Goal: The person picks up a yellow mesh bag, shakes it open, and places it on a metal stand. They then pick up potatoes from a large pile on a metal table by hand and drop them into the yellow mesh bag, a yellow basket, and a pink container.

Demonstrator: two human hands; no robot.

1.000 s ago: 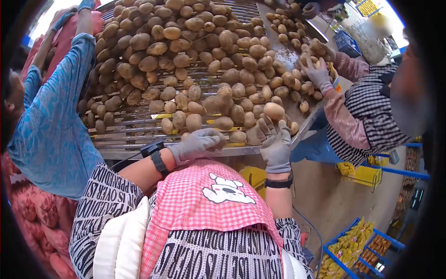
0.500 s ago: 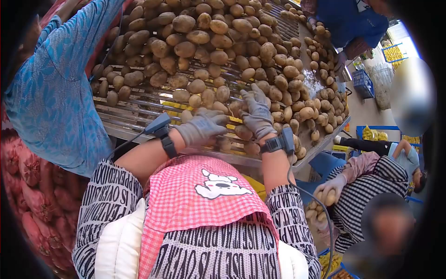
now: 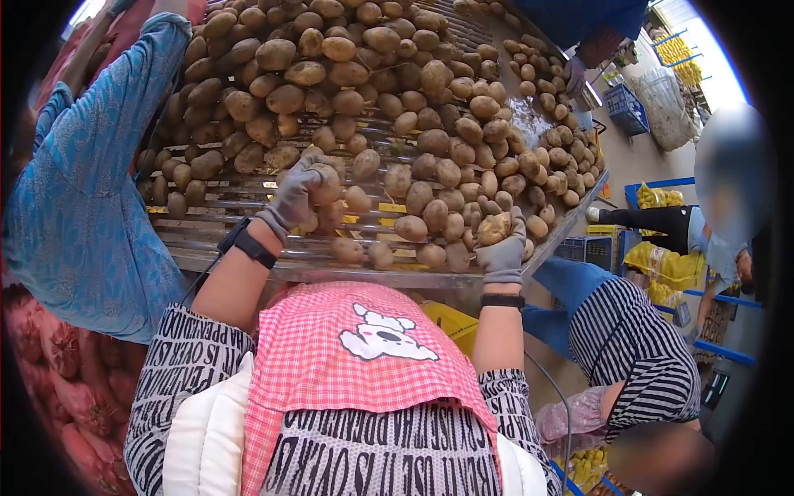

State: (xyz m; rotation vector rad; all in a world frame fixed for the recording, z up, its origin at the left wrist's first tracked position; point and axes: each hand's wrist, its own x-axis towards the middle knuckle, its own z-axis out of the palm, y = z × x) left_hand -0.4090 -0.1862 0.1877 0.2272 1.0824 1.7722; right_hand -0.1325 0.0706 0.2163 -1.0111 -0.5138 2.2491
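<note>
My left hand, in a grey glove, is closed around a potato above the metal slats, with more potatoes close beside it. Toward the right end of the table's near edge, my right hand, gloved too, grips a larger pale potato. A big heap of potatoes covers the far part of the slatted table. Loose potatoes lie between my two hands along the near side.
A person in a blue patterned garment stands at the left, over red net sacks. Another person's gloved hand is at the far right edge. People, a blue crate and yellow sacks are at the right.
My left hand has moved left and up and now holds a potato. My right hand has moved right and down to grip another. The view has shifted, and the striped-clothed person has changed posture.
</note>
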